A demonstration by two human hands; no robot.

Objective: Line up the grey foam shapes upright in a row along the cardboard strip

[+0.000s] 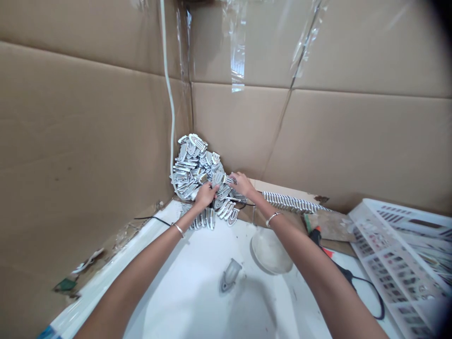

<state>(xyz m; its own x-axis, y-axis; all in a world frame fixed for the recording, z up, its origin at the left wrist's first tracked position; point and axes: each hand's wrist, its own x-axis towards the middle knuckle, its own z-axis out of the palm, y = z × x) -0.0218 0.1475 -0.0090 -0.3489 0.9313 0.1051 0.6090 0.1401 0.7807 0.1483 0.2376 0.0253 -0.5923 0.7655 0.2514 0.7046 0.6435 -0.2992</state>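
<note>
Flat U-shaped metal clips (193, 165), heaped, under left hand (206, 196), right hand (242, 184).

A heap of flat clips (197, 174) sits in the cardboard corner (187, 108), a plastic crate (399, 254) to its right

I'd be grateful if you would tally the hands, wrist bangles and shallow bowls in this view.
Hands: 2 (left hand, right hand)
Bangles: 2 (left bangle, right bangle)
Bowls: 1 (shallow bowl)
Total: 5
</note>
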